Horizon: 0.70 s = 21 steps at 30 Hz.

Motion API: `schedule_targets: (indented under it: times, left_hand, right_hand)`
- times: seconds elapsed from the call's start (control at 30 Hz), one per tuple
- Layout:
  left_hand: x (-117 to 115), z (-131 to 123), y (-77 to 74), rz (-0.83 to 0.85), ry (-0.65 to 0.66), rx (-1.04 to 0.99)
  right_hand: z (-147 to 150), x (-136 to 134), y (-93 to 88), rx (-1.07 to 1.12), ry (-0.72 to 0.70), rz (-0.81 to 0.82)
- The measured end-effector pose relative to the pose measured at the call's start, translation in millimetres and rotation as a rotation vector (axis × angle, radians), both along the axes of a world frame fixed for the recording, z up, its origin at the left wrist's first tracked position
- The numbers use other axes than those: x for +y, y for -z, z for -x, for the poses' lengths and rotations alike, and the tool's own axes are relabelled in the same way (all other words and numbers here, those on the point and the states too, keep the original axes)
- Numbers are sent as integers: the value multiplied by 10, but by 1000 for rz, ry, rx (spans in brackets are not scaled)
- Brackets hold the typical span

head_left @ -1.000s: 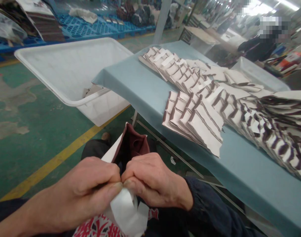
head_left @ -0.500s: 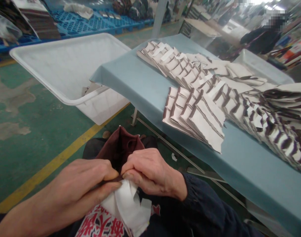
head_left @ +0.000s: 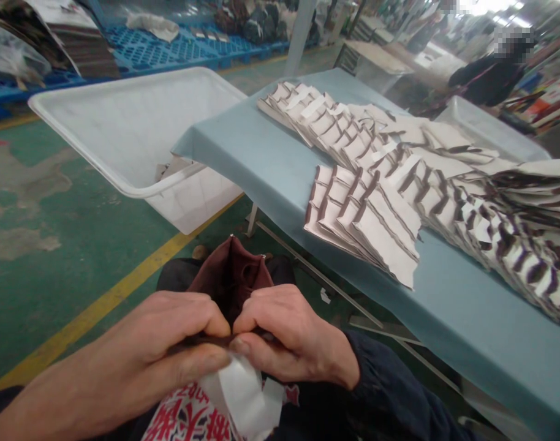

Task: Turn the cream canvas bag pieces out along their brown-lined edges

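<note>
In my lap lies a dark red-brown piece like an open bag or pouch (head_left: 229, 269), its sides rising to points beyond my fingers. My left hand (head_left: 170, 343) pinches a dark brown edge between thumb and bent fingers; whether it belongs to the pouch is hard to see. Right beside it, my right hand (head_left: 289, 334) grips the same edge, the two thumbs nearly touching. Below the thumbs hangs a white folded strip (head_left: 247, 392), over cloth with red characters (head_left: 188, 416). My fingers hide most of the edge.
At right, a blue-covered table (head_left: 243, 147) bears rows of overlapping pale pieces with dark edges (head_left: 363, 220). A white plastic bin (head_left: 124, 122) stands left of it. Blue pallets (head_left: 170, 49) lie behind. A person in dark clothes (head_left: 486, 76) is at the far right.
Both hands have shifted slightly, with the right hand a little lower. They still pinch the brown edge, and the thumbs are closer together. The view has moved slightly.
</note>
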State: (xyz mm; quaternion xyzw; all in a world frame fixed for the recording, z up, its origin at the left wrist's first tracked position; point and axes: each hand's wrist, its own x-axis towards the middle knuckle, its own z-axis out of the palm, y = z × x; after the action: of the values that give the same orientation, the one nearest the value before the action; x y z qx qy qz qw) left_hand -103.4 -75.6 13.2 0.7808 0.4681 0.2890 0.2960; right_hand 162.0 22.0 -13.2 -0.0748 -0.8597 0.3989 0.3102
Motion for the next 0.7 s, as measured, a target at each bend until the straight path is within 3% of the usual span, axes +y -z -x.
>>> schedule_targets:
  times: [0.13,0.27,0.4,0.53,0.7]
  left_hand:
    - [-11,-65,-2,82,37,-216]
    - [36,-58,87,84,-27,-302]
    - [113,31,191,88,-73,-280]
    - [150,185,254,101,-42,-253]
    - [332,336,250,231,63,-280]
  right_hand:
    - [30,-36,-99,75,-20,77]
    - [89,18,-242,-103,-62,308]
    - [134,94,-181,-130,-28,429]
    - [142,123,-116,-108,-44,326]
    - [126,203,-208,-66,31,127]
